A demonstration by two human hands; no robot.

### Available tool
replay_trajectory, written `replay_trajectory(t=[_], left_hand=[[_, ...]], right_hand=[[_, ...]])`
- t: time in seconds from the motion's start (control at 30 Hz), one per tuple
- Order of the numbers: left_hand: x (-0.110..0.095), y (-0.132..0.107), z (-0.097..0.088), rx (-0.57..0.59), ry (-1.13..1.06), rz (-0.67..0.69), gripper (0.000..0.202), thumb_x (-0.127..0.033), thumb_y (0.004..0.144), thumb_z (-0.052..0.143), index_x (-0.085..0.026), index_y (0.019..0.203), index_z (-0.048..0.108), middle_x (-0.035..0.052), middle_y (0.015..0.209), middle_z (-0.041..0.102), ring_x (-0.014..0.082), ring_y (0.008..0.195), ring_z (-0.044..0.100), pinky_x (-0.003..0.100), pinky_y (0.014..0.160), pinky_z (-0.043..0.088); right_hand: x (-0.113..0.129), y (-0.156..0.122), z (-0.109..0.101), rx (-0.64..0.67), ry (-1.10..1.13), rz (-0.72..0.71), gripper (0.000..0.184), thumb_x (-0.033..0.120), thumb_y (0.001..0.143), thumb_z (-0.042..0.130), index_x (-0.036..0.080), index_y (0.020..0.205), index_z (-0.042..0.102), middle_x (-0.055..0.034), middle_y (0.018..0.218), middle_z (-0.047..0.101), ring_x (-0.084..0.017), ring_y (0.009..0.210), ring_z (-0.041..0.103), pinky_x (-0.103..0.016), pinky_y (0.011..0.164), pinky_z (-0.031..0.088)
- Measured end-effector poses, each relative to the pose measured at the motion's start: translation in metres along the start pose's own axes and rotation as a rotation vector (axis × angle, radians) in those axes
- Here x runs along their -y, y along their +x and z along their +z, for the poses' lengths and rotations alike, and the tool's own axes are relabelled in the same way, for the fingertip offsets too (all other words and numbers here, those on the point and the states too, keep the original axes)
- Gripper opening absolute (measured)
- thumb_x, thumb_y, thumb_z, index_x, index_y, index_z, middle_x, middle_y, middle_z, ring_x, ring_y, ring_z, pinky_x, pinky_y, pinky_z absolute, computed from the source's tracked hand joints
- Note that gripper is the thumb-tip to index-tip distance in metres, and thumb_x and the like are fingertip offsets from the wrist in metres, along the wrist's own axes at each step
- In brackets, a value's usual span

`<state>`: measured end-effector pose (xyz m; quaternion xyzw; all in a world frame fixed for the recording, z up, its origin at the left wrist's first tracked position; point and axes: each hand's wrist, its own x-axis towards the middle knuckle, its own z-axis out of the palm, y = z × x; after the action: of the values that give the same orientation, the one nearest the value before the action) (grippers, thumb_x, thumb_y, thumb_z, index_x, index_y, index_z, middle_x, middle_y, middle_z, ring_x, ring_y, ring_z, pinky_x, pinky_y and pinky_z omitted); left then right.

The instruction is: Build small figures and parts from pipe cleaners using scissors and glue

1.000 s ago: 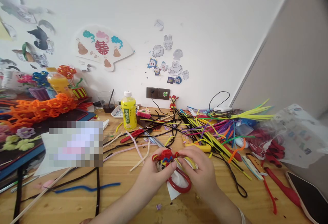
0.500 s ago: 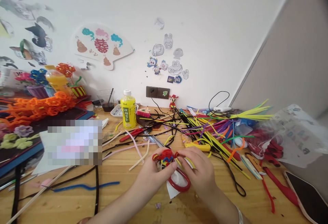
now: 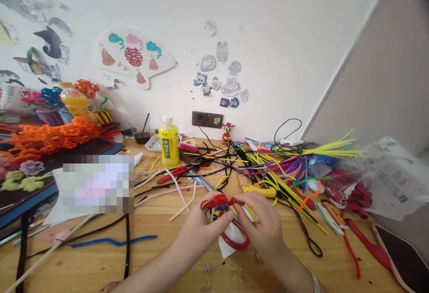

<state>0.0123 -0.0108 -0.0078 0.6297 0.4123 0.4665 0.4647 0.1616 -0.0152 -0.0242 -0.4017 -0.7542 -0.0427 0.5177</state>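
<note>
From my remote station, I log the head view left to right. At far left, orange chenille flower chains [image 3: 56, 134] lie on a dark, blue-edged board [image 3: 30, 206]. A sheet of paper [image 3: 55, 212] lies at the board's near edge, mostly pixelated. Behind it are a purple pot of chenille flowers [image 3: 48, 117] and an orange juice bottle [image 3: 75, 103]. A yellow drink bottle [image 3: 168, 143] stands upright at the back of the wooden table [image 3: 150, 261].

At centre, the left hand [image 3: 197, 235] is clenched around the red chenille figure [image 3: 217, 208], its fingers [image 3: 223, 218] curled against the figure's near side. The right hand [image 3: 261, 226] grasps the figure's right end between thumb and fingers. The figure is held above the table, just in front of me. A red chenille loop [image 3: 239, 239] and white tissue [image 3: 228, 244] sit directly below the hands; I cannot tell whether either is being held.

I judge the figure light, soft and wire-stiffened: fuzzy enough not to slip, but easily bent. Hold it by the thick body, not the thin ends.

To the right lie a heap of chenille stems [image 3: 278, 179], a clear plastic bag [image 3: 392, 172] and a phone [image 3: 402, 257].
</note>
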Motion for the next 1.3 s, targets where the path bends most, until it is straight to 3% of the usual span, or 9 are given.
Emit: replay_trajectory(t=[0.63,1.1,1.3], left_hand=[[-0.0014,-0.0018,-0.0018,0.033,-0.087,-0.032,0.014,-0.030,0.068,0.059,-0.019,0.075,0.055,0.0003,0.072,0.061,0.0189,0.075,0.055,0.031,0.072,0.044],[-0.0033,-0.0020,-0.0012,0.053,-0.016,0.032,0.013,-0.025,0.068,0.058,-0.018,0.078,0.056,0.0021,0.077,0.062,0.0183,0.076,0.056,0.028,0.071,0.045],[0.0009,-0.0019,-0.0004,0.066,0.022,0.100,0.011,-0.022,0.069,0.058,-0.018,0.079,0.057,0.0024,0.080,0.062,0.0177,0.078,0.057,0.027,0.073,0.045]], right_hand=[[0.0035,0.0011,-0.0017,0.003,0.067,0.060,0.012,0.018,0.078,0.050,0.021,0.087,0.058,-0.0035,0.074,0.065,-0.017,0.067,0.061,-0.029,0.062,0.049],[0.0027,0.0001,0.0040,0.030,0.417,0.394,0.007,0.017,0.072,0.057,0.019,0.077,0.062,-0.0032,0.072,0.065,-0.015,0.065,0.063,-0.025,0.059,0.054],[0.0056,0.0025,0.0053,0.028,0.445,0.419,0.006,0.016,0.071,0.057,0.018,0.075,0.060,-0.0030,0.070,0.065,-0.015,0.064,0.063,-0.024,0.059,0.054]])
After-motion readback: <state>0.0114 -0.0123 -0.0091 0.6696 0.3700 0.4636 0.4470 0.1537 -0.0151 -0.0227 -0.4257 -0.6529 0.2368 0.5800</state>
